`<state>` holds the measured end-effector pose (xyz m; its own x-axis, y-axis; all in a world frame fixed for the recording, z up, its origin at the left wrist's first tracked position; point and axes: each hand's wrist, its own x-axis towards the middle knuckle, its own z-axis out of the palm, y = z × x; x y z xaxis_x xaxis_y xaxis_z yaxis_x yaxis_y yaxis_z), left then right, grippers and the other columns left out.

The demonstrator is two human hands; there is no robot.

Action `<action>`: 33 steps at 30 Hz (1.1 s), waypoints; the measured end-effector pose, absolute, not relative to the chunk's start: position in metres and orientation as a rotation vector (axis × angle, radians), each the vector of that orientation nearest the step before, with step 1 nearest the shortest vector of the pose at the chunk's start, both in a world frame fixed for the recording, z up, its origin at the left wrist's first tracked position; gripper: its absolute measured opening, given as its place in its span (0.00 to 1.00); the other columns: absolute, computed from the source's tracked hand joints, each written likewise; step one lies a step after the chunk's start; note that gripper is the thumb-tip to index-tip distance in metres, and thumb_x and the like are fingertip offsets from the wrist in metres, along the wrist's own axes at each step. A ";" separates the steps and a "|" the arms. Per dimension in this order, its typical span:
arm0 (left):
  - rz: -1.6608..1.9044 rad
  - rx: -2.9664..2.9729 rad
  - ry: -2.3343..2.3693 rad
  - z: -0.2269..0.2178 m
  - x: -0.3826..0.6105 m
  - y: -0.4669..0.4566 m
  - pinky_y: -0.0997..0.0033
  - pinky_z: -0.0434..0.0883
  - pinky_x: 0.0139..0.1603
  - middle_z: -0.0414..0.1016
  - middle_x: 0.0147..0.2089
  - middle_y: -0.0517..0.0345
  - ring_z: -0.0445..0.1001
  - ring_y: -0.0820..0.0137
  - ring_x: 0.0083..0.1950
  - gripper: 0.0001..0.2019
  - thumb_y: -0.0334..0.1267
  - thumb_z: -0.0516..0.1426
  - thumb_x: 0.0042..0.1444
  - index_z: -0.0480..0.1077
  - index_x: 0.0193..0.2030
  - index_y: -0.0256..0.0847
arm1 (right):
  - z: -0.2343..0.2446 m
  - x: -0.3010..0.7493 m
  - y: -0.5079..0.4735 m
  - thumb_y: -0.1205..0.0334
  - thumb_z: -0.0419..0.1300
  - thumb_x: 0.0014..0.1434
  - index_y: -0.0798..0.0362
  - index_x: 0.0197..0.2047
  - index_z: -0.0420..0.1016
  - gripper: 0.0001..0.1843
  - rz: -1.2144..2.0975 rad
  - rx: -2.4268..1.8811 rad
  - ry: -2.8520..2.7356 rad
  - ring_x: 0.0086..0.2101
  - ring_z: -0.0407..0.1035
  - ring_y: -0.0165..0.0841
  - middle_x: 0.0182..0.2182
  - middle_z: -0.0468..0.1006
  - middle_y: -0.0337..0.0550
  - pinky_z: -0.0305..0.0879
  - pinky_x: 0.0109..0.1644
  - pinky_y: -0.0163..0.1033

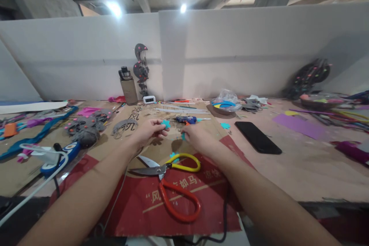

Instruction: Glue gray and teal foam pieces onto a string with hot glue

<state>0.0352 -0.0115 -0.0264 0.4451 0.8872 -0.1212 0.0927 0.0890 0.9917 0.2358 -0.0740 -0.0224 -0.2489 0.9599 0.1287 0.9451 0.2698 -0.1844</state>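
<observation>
My left hand (154,130) pinches a small teal flower-shaped cutout (165,123) between thumb and forefinger. Close to it on the right, my right hand (195,137) has its fingers closed on another teal piece (183,136), which they mostly cover. Just beyond both hands a blue glue gun (190,120) lies on the cardboard (184,200). Nearer to me rest open scissors (161,170) with one yellow and one red handle. A teal cutout (174,157) lies by the yellow handle, and another teal cutout (225,125) lies to the right of the glue gun.
On the right is a black phone (257,137) beside a purple sheet (298,126). To the left are grey yarn pieces (88,127) and a blue power strip (60,159) with a white cable. A bottle (128,88) and a bowl (226,107) stand near the white partition (230,54).
</observation>
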 end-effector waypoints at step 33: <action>0.862 1.927 1.186 -0.010 0.013 -0.003 0.77 0.57 0.22 0.70 0.25 0.60 0.60 0.78 0.22 0.15 0.46 0.60 0.46 0.75 0.36 0.38 | -0.036 0.262 -0.056 0.63 0.50 0.59 0.55 0.39 0.75 0.13 -0.138 -1.590 -1.865 0.40 0.65 0.35 0.38 0.72 0.48 0.58 0.45 0.37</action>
